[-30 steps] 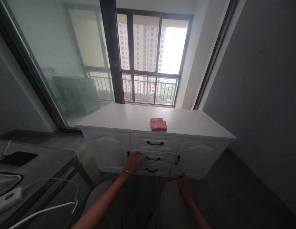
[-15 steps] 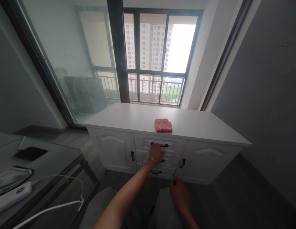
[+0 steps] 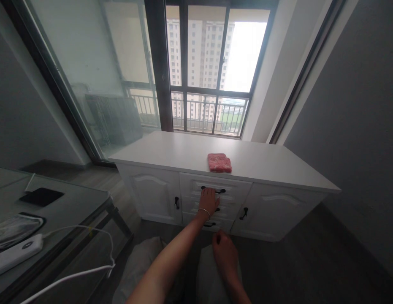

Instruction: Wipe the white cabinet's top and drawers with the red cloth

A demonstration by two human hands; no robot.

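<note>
My left hand (image 3: 209, 202), with a thin bracelet at the wrist, has its fingers hooked over the dark drawer handle (image 3: 222, 191) of the top drawer (image 3: 237, 185). That drawer front seems to stand slightly forward of the white cabinet (image 3: 145, 147). Below it, the middle drawer's handle is mostly covered by the hand, and the bottom handle (image 3: 210, 224) shows under my wrist. My right hand (image 3: 226, 253) is curled into a loose fist over my right knee, with nothing visible in it. A folded pink cloth (image 3: 219, 163) lies on the cabinet top, above the drawers.
Cabinet doors with dark handles flank the drawers, such as the right door (image 3: 278, 211). At left is a glass table (image 3: 88, 202) carrying a dark flat pad (image 3: 41, 196), a white power strip (image 3: 22, 253) and a white cable (image 3: 66, 276). Behind the cabinet stands a sliding glass door (image 3: 126, 55).
The top drawer appears to have come out slightly with my left hand on its handle. My right hand has moved left. The view has tilted down a little.
</note>
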